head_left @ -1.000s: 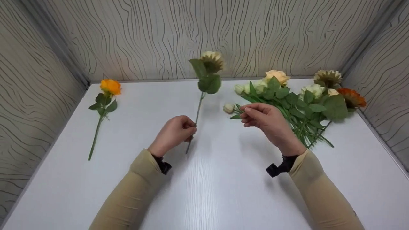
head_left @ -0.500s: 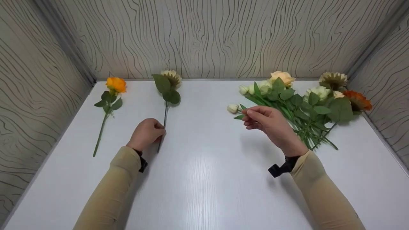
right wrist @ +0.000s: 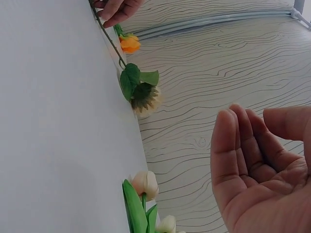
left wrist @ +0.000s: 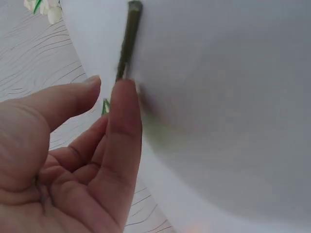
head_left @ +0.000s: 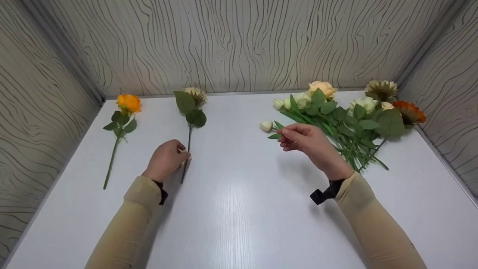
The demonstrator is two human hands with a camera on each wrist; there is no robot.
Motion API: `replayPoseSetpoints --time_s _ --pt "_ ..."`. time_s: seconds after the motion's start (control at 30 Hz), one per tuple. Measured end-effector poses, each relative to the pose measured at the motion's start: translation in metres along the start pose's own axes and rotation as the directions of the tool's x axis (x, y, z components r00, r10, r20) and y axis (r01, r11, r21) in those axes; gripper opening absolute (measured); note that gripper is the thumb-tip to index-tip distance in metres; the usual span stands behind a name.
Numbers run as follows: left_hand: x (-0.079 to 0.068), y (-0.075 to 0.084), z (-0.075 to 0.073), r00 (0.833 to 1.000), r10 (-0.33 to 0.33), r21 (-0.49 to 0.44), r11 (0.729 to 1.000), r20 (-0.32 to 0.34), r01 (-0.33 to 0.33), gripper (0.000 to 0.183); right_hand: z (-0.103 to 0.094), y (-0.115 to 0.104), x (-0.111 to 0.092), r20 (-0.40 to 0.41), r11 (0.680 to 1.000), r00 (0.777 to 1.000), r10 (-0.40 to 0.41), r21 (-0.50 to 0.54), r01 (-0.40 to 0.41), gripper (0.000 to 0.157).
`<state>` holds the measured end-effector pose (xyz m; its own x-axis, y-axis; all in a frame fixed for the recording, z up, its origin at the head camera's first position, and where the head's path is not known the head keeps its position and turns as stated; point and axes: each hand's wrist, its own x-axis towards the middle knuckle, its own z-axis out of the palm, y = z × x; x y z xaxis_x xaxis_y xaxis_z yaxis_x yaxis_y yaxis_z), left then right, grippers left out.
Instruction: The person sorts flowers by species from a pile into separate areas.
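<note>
as the pale flower (head_left: 195,117) points to twelve o'clock, the left hand (head_left: 165,160), fingers apart at its stem (left wrist: 129,36), should lift straight off; right hand (head_left: 310,145) hangs, fingers apart too!

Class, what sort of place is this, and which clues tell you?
Probably an indoor work booth: a white table, patterned panels along its back and both sides, and a pile of flowers at its right.
</note>
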<state>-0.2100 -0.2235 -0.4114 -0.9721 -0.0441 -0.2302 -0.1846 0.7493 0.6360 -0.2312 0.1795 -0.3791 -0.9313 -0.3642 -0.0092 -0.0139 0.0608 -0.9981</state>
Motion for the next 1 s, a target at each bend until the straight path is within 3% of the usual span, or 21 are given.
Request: replayPoseSetpoints --time_s 0.07,0.13,0.3,0.43,0.67,0.9,1.0 --pt "-0.002 0.006 0.001 0.997 0.065 0.052 0.997 -0.043 -0.063 0.034 -0.005 0.001 -0.002 -0.013 1.0 1.0 0.004 -0.014 -0.004 0.033" --pt "-0.004 0.017 0.004 0.983 0.16 0.108 0.983 -0.094 -0.15 0.038 -0.014 0.002 -0.005 -0.03 0.999 0.999 0.016 -0.039 -0.017 0.035" --pt "-0.017 0.052 0.023 0.919 0.366 0.187 0.923 -0.148 -0.337 0.038 -0.051 0.006 -0.016 -0.104 0.984 0.989 0.108 -0.133 -0.122 0.043" --pt "-0.029 0.08 0.043 0.865 0.487 0.228 0.861 -0.121 -0.454 0.038 -0.095 0.01 -0.025 -0.199 0.961 0.965 0.168 -0.185 -0.205 0.05" --pt "-0.046 0.119 0.079 0.73 0.683 0.261 0.705 -0.003 -0.659 0.043 -0.168 0.016 -0.051 -0.396 0.938 0.902 0.172 -0.214 -0.273 0.054" --pt "-0.064 0.148 0.11 0.635 0.766 0.241 0.6 0.1 -0.763 0.044 -0.213 0.028 -0.072 -0.487 0.828 0.847 0.212 -0.371 -0.42 0.057" --pt "-0.072 0.159 0.121 0.6 0.79 0.242 0.561 0.13 -0.792 0.045 -0.226 0.033 -0.077 -0.507 0.792 0.826 0.245 -0.387 -0.472 0.054"
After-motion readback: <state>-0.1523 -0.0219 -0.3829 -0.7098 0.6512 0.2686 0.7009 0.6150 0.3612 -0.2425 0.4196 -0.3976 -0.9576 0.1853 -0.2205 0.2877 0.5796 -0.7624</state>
